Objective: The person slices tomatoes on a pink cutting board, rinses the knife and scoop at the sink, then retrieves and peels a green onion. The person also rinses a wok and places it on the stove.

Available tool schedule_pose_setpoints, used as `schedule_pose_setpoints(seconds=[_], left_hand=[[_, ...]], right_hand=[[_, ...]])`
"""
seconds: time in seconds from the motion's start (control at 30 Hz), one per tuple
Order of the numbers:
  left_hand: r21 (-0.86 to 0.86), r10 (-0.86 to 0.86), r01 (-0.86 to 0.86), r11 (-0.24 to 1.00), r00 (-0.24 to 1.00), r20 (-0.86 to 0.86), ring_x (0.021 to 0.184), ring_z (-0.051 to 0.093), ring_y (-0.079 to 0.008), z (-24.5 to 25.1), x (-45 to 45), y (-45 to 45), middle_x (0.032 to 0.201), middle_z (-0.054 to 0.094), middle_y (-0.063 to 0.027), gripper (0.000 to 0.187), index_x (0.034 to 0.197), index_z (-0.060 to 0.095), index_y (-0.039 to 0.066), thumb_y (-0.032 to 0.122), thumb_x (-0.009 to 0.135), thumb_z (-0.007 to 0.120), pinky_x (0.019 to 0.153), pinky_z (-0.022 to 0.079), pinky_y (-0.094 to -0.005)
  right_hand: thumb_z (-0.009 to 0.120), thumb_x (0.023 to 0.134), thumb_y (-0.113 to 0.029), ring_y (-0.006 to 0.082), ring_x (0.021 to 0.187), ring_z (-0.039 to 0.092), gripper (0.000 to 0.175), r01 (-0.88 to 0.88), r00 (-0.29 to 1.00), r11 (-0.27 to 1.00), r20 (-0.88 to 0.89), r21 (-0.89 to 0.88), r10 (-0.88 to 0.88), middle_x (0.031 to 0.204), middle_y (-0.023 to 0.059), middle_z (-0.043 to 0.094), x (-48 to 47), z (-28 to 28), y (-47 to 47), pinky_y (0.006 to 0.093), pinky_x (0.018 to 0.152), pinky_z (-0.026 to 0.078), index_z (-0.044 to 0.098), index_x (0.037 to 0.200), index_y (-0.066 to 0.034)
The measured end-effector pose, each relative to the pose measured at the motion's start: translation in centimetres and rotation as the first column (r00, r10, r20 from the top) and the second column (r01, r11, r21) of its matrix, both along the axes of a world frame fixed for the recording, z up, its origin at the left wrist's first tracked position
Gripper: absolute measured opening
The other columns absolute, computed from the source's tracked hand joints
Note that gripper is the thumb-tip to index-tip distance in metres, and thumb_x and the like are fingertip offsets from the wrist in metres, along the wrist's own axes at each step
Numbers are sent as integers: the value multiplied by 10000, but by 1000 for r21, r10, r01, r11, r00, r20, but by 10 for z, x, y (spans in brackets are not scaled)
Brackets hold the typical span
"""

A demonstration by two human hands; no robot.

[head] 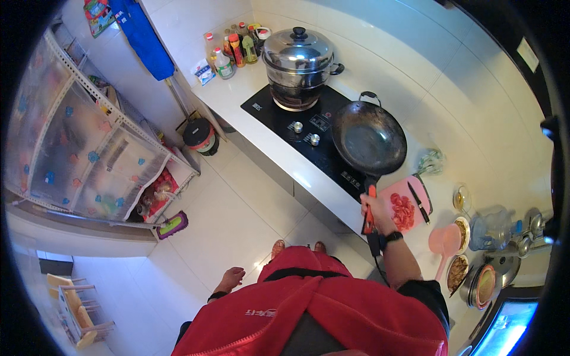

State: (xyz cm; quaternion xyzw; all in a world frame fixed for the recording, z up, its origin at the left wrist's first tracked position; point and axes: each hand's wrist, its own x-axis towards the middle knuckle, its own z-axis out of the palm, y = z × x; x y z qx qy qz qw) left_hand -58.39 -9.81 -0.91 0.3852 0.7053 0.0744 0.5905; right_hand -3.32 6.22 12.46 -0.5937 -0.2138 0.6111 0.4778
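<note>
A dark wok (369,138) rests on the right part of the black cooktop (285,129), tilted slightly. My right hand (376,212) is closed around its red and black handle, near the counter's front edge. Beside that hand lies a pink cutting board (423,191) with sliced red meat (402,211) and a black-handled knife (418,202) on it. My left hand (231,279) hangs over the floor at my left side, empty, its fingers loosely bent and apart. A lidded steel steamer pot (297,62) stands on the cooktop's far left part.
Sauce bottles (236,49) crowd the counter corner. Right of the board are a plastic bag (431,161), a pink ladle (444,239), plates of food (458,271) and a large clear plastic bottle (490,231). A bin (200,133) and covered shelving (89,133) stand at left.
</note>
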Motion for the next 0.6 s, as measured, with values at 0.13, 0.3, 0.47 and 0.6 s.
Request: schedule_pose_setpoints(seconds=[0.13, 0.3, 0.47, 0.6], left_hand=[[18, -160, 161, 987, 987, -27, 634, 627, -154, -39, -60, 55, 831, 666, -74, 344, 1093, 625, 27, 288, 871, 648, 553, 546, -310], [48, -565, 583, 811, 802, -192, 697, 661, -299, -73, -98, 151, 836, 678, -158, 333, 889, 670, 28, 352, 840, 613, 708, 530, -400], [194, -581, 633, 749, 769, -267, 663, 655, -187, -49, -45, 223, 805, 662, -117, 265, 975, 654, 5, 233, 846, 619, 540, 546, -332], [168, -673, 693, 701, 720, -169, 653, 648, -179, -35, 17, 230, 777, 654, -102, 287, 994, 644, 0, 241, 840, 618, 532, 545, -325]], right_hand=[[591, 836, -57, 125, 443, 476, 147, 123, 992, 992, 15, -12, -122, 588, 25, 463, -48, 29, -61, 277, 390, 407, 462, 902, -30], [580, 820, -35, 127, 398, 450, 180, 173, 985, 984, 28, -44, -172, 553, 26, 454, -106, 81, -145, 266, 379, 387, 455, 947, -10], [561, 770, -21, 124, 378, 433, 213, 320, 948, 941, 26, -113, -319, 539, 21, 449, -154, 118, -246, 258, 358, 369, 465, 959, -5], [588, 761, -45, 111, 377, 405, 250, 500, 858, 862, -90, -84, -507, 557, 20, 452, -188, 130, -334, 250, 345, 343, 472, 981, -19]])
